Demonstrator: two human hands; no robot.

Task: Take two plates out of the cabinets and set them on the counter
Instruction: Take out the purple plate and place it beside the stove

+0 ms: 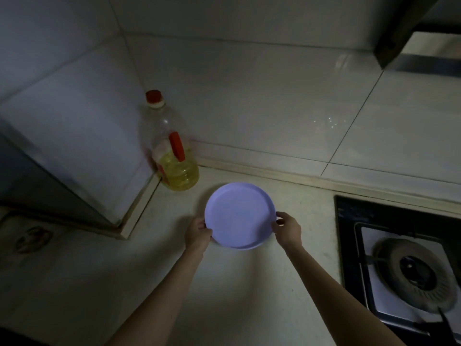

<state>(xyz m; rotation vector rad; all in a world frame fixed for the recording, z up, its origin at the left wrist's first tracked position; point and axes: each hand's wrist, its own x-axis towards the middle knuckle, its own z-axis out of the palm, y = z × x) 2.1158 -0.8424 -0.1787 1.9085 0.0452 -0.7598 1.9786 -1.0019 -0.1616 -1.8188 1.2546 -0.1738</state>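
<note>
Here the round, pale lilac plastic plate [239,216] sits between the two hands, low over or on the cream stone counter [249,283]; whether its base touches the surface cannot be told. A second rim edge seems to show beneath its near side, though the dim light leaves that unsure. The left hand [198,233] grips the plate's left rim, fingers curled around the edge. The right hand [287,229] pinches the right rim, thumb on top and fingers below. Both forearms reach in from the bottom of the view, the hands held apart by the plate's width. Behind and to the left, a clear plastic oil bottle with a red cap [172,148] stands in the tiled corner. To the right, well apart from the plate, lies a black gas hob with a round burner [411,268].
</note>
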